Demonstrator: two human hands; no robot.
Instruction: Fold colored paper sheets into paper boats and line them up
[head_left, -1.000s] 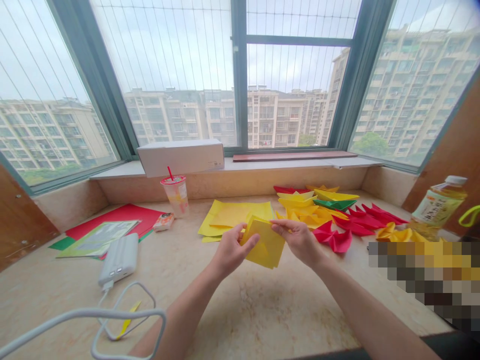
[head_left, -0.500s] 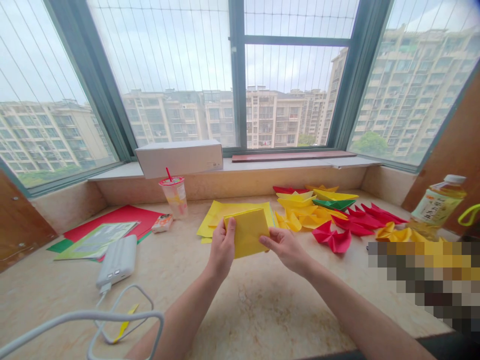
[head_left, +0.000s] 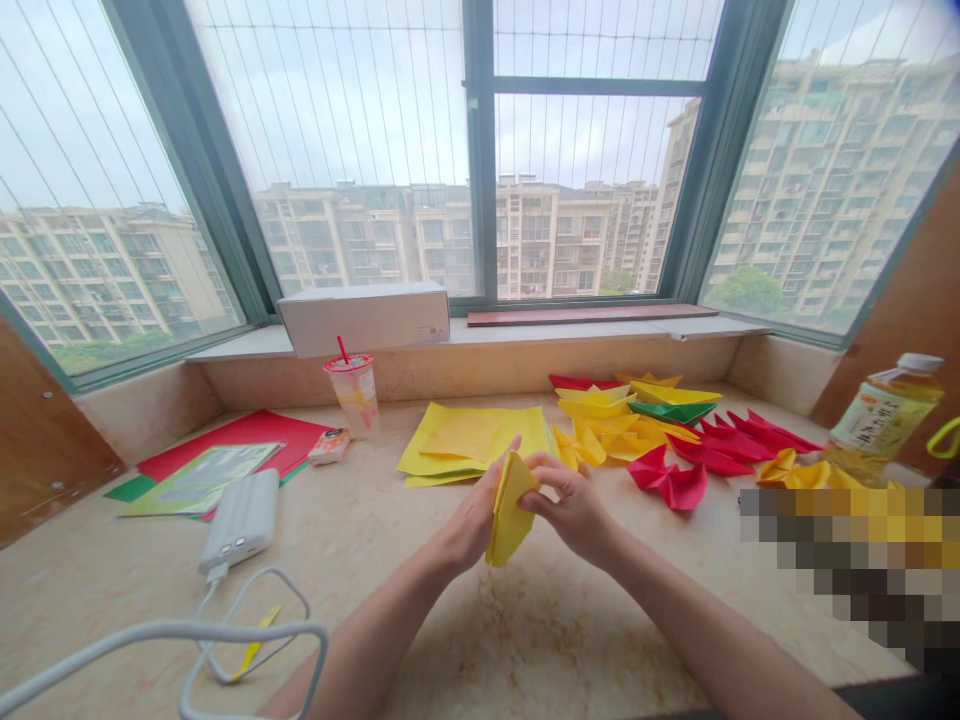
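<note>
A folded piece of yellow paper [head_left: 512,520] is held up above the counter, tilted nearly edge-on to me. My left hand [head_left: 474,525] grips it from the left, its fingers mostly hidden behind the paper. On the other side, my right hand [head_left: 566,500] pinches the upper right edge between thumb and fingers. Just behind both hands lies a stack of yellow paper sheets [head_left: 480,425] on the counter. To the right of the stack sit several folded paper boats in yellow [head_left: 596,402], green [head_left: 671,412] and red [head_left: 750,440].
A lidded plastic cup [head_left: 352,395] with a red straw stands behind left, beside a small packet [head_left: 329,446]. Red sheets [head_left: 225,440] and a white power bank [head_left: 241,520] with a looping cable [head_left: 150,632] lie left. A drink bottle [head_left: 885,410] stands right.
The yellow paper has turned from facing me flat to nearly edge-on and dropped slightly. My left hand has moved right and down with it, and my right hand has shifted its hold.
</note>
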